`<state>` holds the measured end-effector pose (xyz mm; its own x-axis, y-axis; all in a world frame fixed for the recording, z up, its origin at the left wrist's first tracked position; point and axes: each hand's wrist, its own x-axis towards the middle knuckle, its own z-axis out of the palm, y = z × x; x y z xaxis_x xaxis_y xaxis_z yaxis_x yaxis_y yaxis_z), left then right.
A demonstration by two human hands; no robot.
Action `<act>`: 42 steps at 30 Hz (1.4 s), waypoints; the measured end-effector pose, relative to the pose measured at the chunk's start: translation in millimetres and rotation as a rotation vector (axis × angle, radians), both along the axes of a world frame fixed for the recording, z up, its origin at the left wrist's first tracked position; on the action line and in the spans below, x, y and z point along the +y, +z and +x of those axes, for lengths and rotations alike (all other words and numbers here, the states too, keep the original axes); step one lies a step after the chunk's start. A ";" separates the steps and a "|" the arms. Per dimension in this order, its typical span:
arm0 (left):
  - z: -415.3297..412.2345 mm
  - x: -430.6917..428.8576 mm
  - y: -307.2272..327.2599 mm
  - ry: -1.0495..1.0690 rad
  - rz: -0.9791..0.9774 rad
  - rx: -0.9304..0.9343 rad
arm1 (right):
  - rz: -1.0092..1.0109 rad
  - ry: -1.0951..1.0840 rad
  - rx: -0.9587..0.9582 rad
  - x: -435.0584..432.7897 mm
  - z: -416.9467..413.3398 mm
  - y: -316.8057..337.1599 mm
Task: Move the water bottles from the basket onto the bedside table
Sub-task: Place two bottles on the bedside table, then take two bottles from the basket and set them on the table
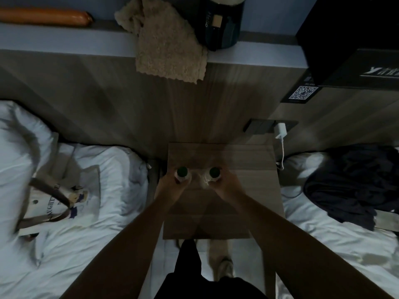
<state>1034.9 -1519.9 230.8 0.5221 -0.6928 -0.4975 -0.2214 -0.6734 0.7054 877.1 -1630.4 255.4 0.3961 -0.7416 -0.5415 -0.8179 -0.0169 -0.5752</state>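
Observation:
Two clear water bottles with dark green caps stand upright over the wooden bedside table (248,190), seen from above. My left hand (170,186) grips the left water bottle (182,172) around its body. The right water bottle (214,173) is held the same way by my right hand (224,184). Both bottles are near the middle of the tabletop, side by side, a hand's width apart. I cannot tell whether their bases touch the table. No basket is in view.
White beds flank the table. A tote bag (58,201) lies on the left bed, dark clothes (354,186) on the right. A white charger (280,130) and cable hang by the table's right rear corner. A ledge above holds a beige towel (168,39) and a dark cylinder (222,22).

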 end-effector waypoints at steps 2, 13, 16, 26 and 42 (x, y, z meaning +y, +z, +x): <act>-14.8 14.9 6.2 0.056 0.010 -0.014 | 0.000 0.052 -0.015 2.5 -17.3 -12.2; -163.7 140.9 18.3 0.386 0.052 0.010 | 0.127 0.306 -0.040 39.3 -145.9 -0.5; -217.1 171.1 27.0 0.480 0.061 -0.040 | 0.266 0.366 -0.049 47.9 -181.2 -1.0; -347.3 249.4 66.3 0.668 0.081 -0.149 | 0.274 0.564 -0.066 87.7 -242.6 6.7; -487.5 388.7 90.3 1.141 0.125 -0.259 | 0.116 1.176 -0.075 255.7 -225.4 44.1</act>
